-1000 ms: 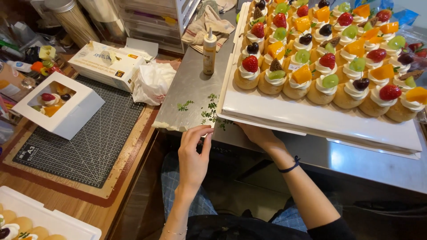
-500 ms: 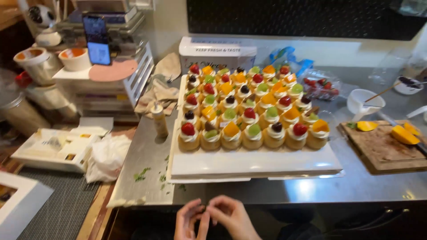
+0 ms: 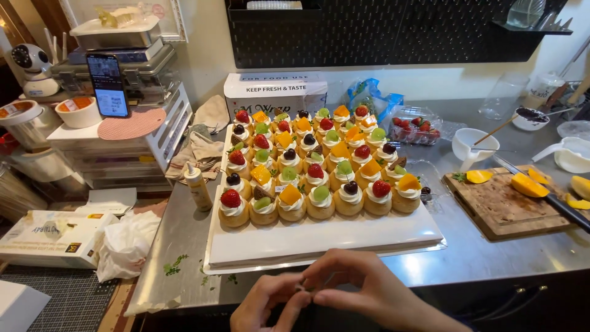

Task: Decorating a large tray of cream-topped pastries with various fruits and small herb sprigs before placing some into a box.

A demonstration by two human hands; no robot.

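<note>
Both hands meet at the bottom edge of the view, just in front of the counter (image 3: 479,258): the left hand (image 3: 267,304) and the right hand (image 3: 369,292) are curled with fingertips pinched together on something tiny and pale between them, too small to identify. Directly beyond the hands, and apart from them, lies a white tray (image 3: 326,237) carrying rows of small cream tarts (image 3: 316,169) topped with strawberry, kiwi, mango and dark berries; the tray's bare front strip faces the hands. Beyond and left of the hands: a slim squeeze bottle (image 3: 198,187) upright just beside the tray, green herb scraps (image 3: 175,265) on the counter, a crumpled white bag (image 3: 126,243) and a flat carton (image 3: 52,237). Beyond and right of the hands: a wooden cutting board (image 3: 504,209) with mango pieces (image 3: 528,184) and a knife (image 3: 568,209). Far beyond the tray stands a wrap box (image 3: 275,92), with a phone (image 3: 108,84) propped further left. Compared with half a second before, the hands have come closer together, fingers now interlocked in a pinch rather than loosely apart, and sit further right; the tray has not moved on the counter.
</note>
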